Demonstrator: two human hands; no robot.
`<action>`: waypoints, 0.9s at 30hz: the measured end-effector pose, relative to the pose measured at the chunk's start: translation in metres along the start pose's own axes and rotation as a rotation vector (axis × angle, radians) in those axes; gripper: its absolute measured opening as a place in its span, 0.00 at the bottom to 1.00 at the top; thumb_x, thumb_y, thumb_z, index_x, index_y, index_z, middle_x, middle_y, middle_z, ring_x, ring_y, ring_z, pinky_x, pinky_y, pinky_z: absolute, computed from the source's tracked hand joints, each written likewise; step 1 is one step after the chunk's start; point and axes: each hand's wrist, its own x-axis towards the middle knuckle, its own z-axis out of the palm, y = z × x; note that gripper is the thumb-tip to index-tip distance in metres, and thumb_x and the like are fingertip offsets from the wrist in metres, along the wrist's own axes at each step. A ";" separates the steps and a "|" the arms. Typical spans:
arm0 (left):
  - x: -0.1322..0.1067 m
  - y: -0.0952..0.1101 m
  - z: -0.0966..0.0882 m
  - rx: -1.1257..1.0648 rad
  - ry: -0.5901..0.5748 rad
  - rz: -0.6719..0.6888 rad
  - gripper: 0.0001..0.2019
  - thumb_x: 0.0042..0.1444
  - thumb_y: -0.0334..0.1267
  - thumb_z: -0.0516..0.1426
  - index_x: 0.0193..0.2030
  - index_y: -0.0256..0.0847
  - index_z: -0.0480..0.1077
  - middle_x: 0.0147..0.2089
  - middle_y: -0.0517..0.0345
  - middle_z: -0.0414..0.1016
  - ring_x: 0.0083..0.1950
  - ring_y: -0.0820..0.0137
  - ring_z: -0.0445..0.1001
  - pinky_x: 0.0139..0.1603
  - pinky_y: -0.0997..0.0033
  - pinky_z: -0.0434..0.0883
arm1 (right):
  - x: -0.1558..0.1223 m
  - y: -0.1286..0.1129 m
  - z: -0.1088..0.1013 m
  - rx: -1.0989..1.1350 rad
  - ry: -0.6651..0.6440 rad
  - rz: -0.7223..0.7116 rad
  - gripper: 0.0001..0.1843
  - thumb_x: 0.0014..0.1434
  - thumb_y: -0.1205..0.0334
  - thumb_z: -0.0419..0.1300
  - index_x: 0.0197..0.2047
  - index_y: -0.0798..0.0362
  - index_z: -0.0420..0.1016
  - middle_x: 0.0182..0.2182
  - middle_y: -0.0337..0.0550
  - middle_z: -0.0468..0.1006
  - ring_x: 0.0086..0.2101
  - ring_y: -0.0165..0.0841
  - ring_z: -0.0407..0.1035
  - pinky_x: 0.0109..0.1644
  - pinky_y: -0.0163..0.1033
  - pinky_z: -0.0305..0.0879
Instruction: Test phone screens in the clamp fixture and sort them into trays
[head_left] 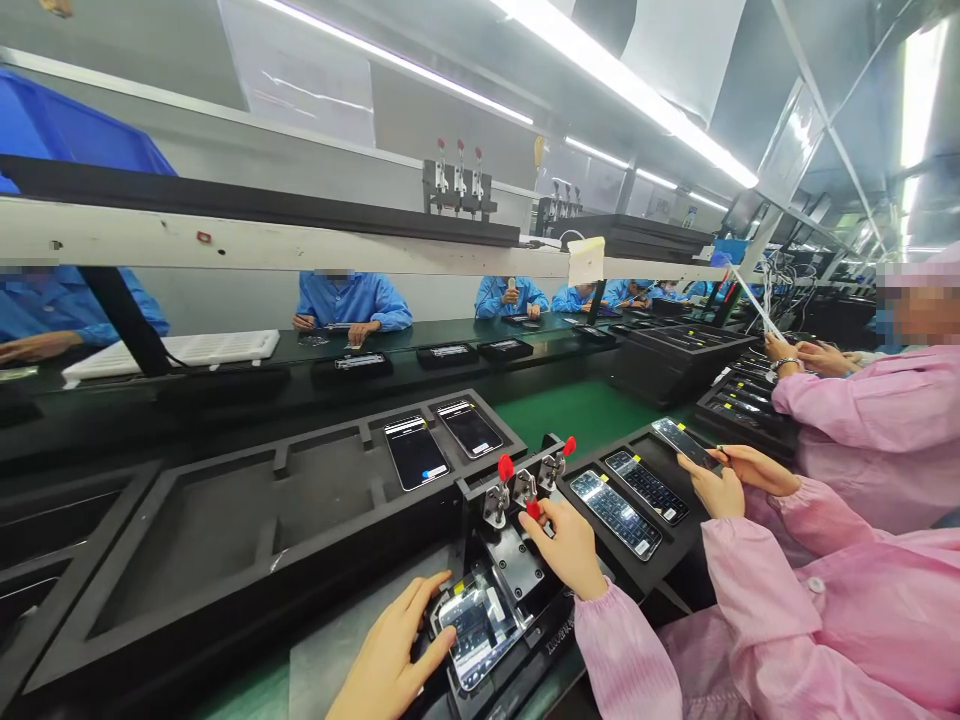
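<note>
In the head view, a smartphone [474, 632] lies screen up in a black clamp fixture [517, 565], a yellow tab at its upper edge. My left hand [401, 645] grips the phone's left side, thumb on the near part and fingers at the far corner. The fixture carries toggle clamps [496, 505] with red tips. My right hand [564, 545], in a pink sleeve, closes its fingers on the red handle of one toggle clamp [532, 508]. Part of that handle is hidden by the fingers.
Left of the fixture, a black foam tray [315, 490] holds two phones [416, 452]. On the right, another tray bears phones [616, 515] beside a co-worker's hands [716, 488] holding a phone [684, 443]. A shelf rail [300, 235] crosses ahead; people in blue sit beyond it.
</note>
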 end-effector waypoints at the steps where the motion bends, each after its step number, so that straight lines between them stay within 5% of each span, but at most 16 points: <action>1: 0.000 0.001 0.000 0.005 0.008 0.005 0.22 0.57 0.48 0.50 0.59 0.51 0.58 0.55 0.54 0.67 0.52 0.62 0.68 0.54 0.60 0.66 | 0.000 0.000 -0.001 0.001 -0.002 -0.006 0.18 0.58 0.47 0.52 0.26 0.50 0.69 0.22 0.35 0.71 0.29 0.29 0.66 0.31 0.32 0.54; 13: -0.003 0.001 0.002 0.002 -0.005 -0.003 0.25 0.54 0.43 0.53 0.60 0.50 0.56 0.58 0.54 0.64 0.57 0.60 0.64 0.57 0.60 0.63 | -0.001 -0.001 -0.002 0.046 -0.048 0.037 0.18 0.58 0.45 0.51 0.27 0.50 0.68 0.24 0.35 0.72 0.29 0.29 0.65 0.31 0.33 0.53; 17: -0.005 -0.008 0.003 0.022 -0.054 0.030 0.36 0.49 0.43 0.58 0.63 0.53 0.47 0.63 0.55 0.56 0.62 0.58 0.57 0.61 0.59 0.57 | 0.000 -0.002 -0.003 0.075 -0.069 0.063 0.18 0.58 0.45 0.52 0.27 0.50 0.68 0.24 0.35 0.72 0.30 0.30 0.64 0.32 0.33 0.52; 21: -0.009 -0.012 0.005 0.060 -0.100 0.108 0.53 0.37 0.52 0.64 0.65 0.51 0.37 0.66 0.52 0.49 0.64 0.53 0.52 0.63 0.54 0.52 | 0.001 0.000 -0.001 0.169 -0.030 0.047 0.18 0.55 0.46 0.55 0.23 0.51 0.66 0.20 0.35 0.68 0.26 0.29 0.61 0.30 0.32 0.51; 24: -0.011 -0.009 0.007 0.111 -0.091 0.123 0.58 0.30 0.59 0.65 0.65 0.50 0.37 0.65 0.48 0.50 0.62 0.50 0.54 0.61 0.51 0.53 | 0.001 0.004 -0.003 0.319 0.030 0.046 0.22 0.54 0.46 0.57 0.18 0.53 0.59 0.16 0.33 0.60 0.20 0.25 0.56 0.26 0.31 0.50; 27: -0.011 -0.003 0.009 0.163 -0.032 0.093 0.56 0.27 0.54 0.66 0.64 0.50 0.43 0.61 0.49 0.56 0.58 0.51 0.60 0.59 0.51 0.54 | 0.003 0.006 -0.013 0.384 0.111 0.058 0.23 0.57 0.47 0.53 0.19 0.53 0.55 0.16 0.32 0.58 0.20 0.24 0.54 0.25 0.30 0.52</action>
